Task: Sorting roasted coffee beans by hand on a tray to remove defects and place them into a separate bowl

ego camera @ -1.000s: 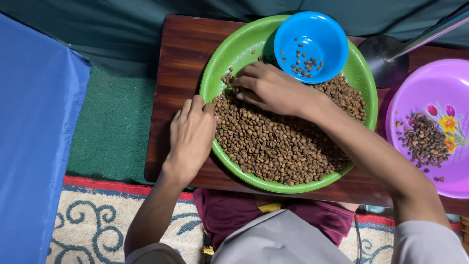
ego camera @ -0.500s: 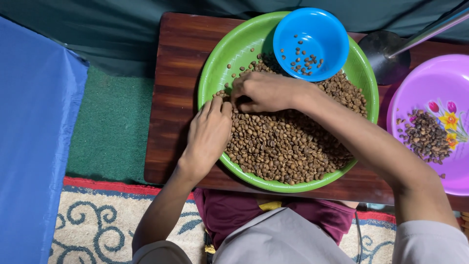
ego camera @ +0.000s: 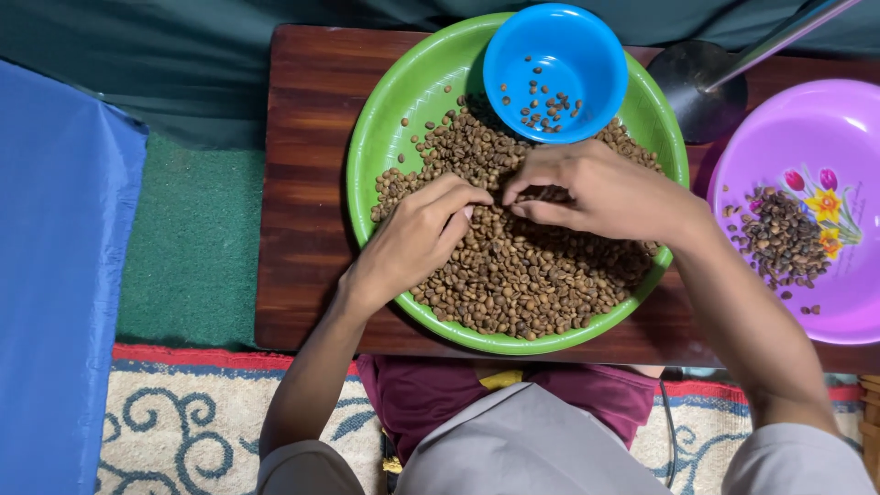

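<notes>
While both hands were down in the beans, the big green plastic basin [ego camera: 385, 137] sat pretty much mid-board on the dark wooden board [ego camera: 302, 183], its 6 o'clock rim almost at the board's near edge and its 12 o'clock rim at the far edge. The heap of brown coffee beans [ego camera: 532, 275] filled most of it, thinning to scattered beans and bare green around 10 o'clock.

The left hand [ego camera: 412, 238] came in from 7 o'clock, wrist crossing the rim, fingers curled with thumb and forefinger tips pinched together on the beans. The right hand [ego camera: 596, 192] came in from 4 o'clock, forearm lying over the rim, fingers also drawn together in a pinch. Fingertips of the two hands nearly met at the pile's centre. Couldn't tell whether either pinch actually had a bean in it, too small to see.

A small blue bowl [ego camera: 587, 46] with a few beans sat inside the basin at 12 to 1 o'clock, just beyond the right hand's knuckles. At 3 o'clock was a purple flowered basin [ego camera: 825, 119] holding darker beans, close to the green rim and running off the frame's edge. A metal stand foot [ego camera: 692, 92] sat between them at 2 o'clock.

Open room was mostly at 9 o'clock: a bare strip of board, then green mat [ego camera: 192, 247] and blue sheet [ego camera: 64, 275].
</notes>
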